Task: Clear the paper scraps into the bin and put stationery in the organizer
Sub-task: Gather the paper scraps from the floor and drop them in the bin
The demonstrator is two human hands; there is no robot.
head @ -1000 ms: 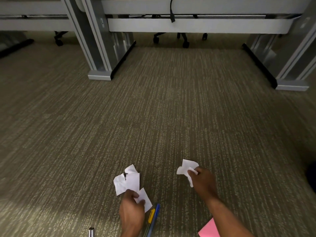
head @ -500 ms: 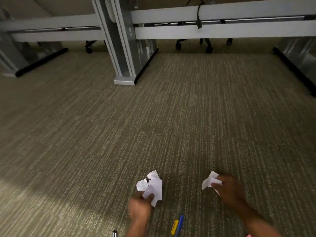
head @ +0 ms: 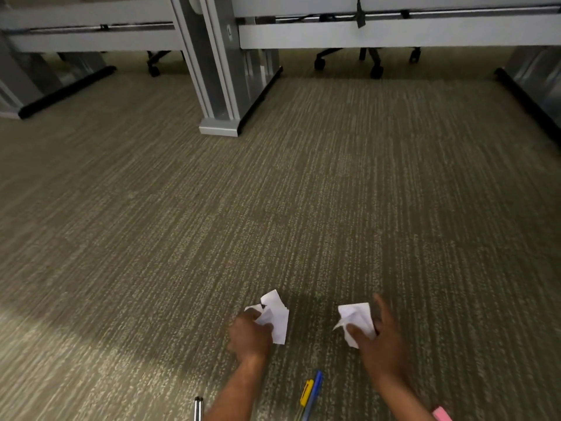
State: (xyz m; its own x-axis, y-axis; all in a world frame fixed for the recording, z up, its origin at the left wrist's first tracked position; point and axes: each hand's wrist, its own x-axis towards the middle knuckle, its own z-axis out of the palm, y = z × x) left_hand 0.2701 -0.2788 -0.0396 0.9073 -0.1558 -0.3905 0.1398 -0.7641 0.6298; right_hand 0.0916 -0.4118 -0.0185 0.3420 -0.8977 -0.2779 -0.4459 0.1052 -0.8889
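White scraps (head: 277, 314) in left hand (head: 250, 337), right hand (head: 381, 344) (carpet (head: 303, 192) reaches desk leg (head: 218, 86)).

I see the left hand (head: 250, 335) gripping white paper scraps (head: 277, 319) and the right hand (head: 381, 344) pinching another crumpled scrap (head: 356, 316) over the carpet (head: 273, 192).

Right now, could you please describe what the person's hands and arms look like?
Both are bare: the left hand and right hand have no gloves, and no rings show on the fingers. The left forearm and right forearm are uncovered to the frame's edge, showing no sleeve, watch or band.
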